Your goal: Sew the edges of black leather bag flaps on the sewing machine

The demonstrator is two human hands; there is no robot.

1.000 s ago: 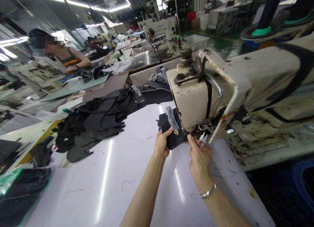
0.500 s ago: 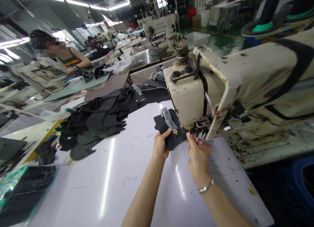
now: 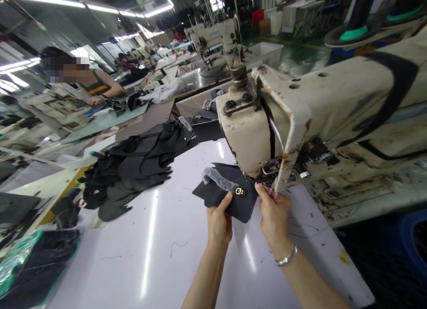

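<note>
Beside one sewing machine [image 3: 245, 142], left hand [image 3: 219, 221] clamps one panel [image 3: 245, 209], right hand [image 3: 275, 214] one pink tool [image 3: 273, 194].

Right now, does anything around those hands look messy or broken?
A bit messy: loose, thin dark threads lie on the glossy white tabletop, and a yellow smudge marks it near the right edge. The cream metal sewing machine beside the right hand has brown, rusty-looking patches, so it looks worn. I can't tell if it's broken.
</note>
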